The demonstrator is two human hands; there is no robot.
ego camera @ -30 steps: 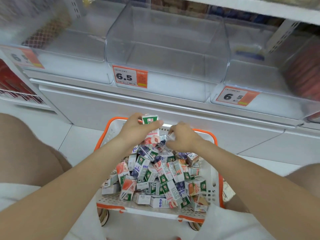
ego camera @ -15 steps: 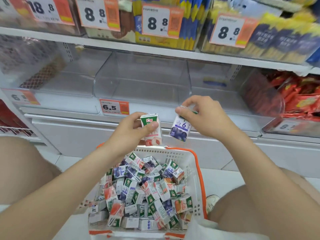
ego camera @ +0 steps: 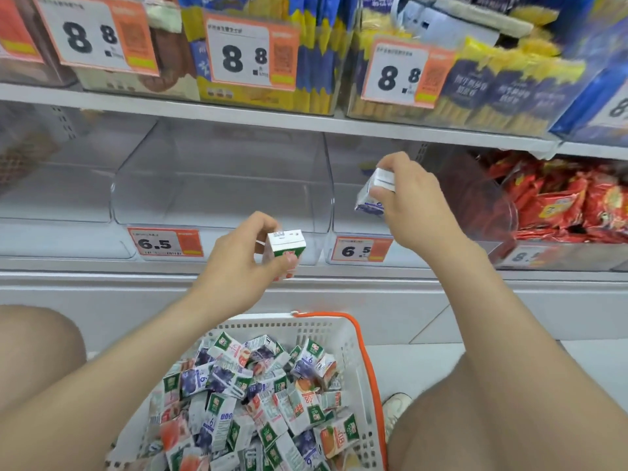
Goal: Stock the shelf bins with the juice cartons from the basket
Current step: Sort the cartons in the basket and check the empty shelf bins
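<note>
White store shelving (ego camera: 306,125) fills the head view, with clear plastic bins on its lower tier. The left hand (ego camera: 238,266) pinches a green-topped juice carton (ego camera: 287,248) upright between thumb and fingers, just in front of the middle bin (ego camera: 221,198). The right hand (ego camera: 418,212) grips a tilted blue-printed carton (ego camera: 372,195) at the mouth of the neighbouring bin (ego camera: 343,212). Below, a white basket (ego camera: 306,329) with an orange rim sits on the pale floor between the person's knees, heaped with more cartons (ego camera: 258,402). Orange-edged price tags (ego camera: 166,243) under both bins read 6.5; those on the upper shelf (ego camera: 248,52) read 8.8. Red snack packets (ego camera: 560,205) lie to the right.
</note>
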